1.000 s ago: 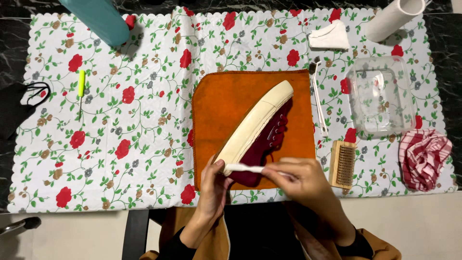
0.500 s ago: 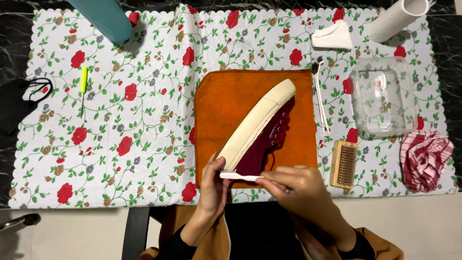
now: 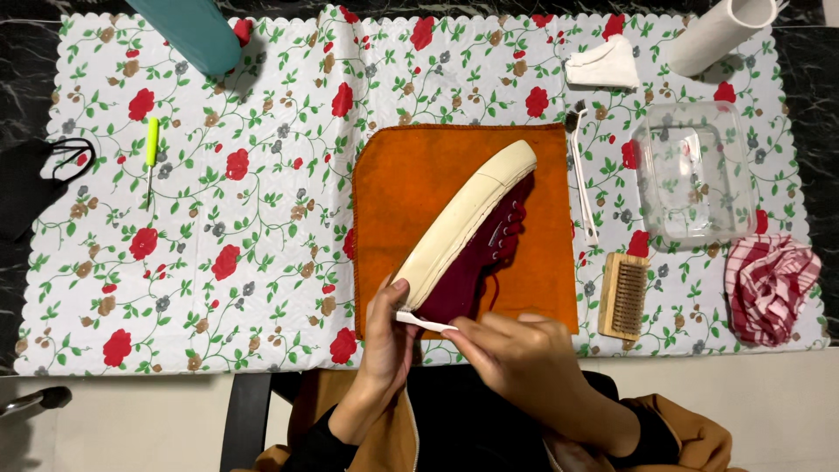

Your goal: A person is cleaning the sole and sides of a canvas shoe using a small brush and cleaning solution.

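Observation:
A dark red sneaker with a cream sole (image 3: 468,232) lies on its side on an orange cloth (image 3: 411,179), sole facing left. My left hand (image 3: 384,345) grips the heel end, thumb pressed on the sole. My right hand (image 3: 516,354) pinches a thin white stick-like tool (image 3: 424,322), likely a small brush, its tip against the heel edge of the sole next to my left thumb.
A floral tablecloth (image 3: 218,262) covers the table. Right of the cloth lie a white toothbrush (image 3: 581,175), a wooden brush (image 3: 623,295), a clear plastic tub (image 3: 695,170), a red striped rag (image 3: 773,284), a white cloth (image 3: 603,65) and a white roll (image 3: 721,31). A teal object (image 3: 188,31) and green-handled tool (image 3: 150,153) sit left.
Both hands and the white tool have shifted slightly along the heel edge of the sole. The shoe stays in place.

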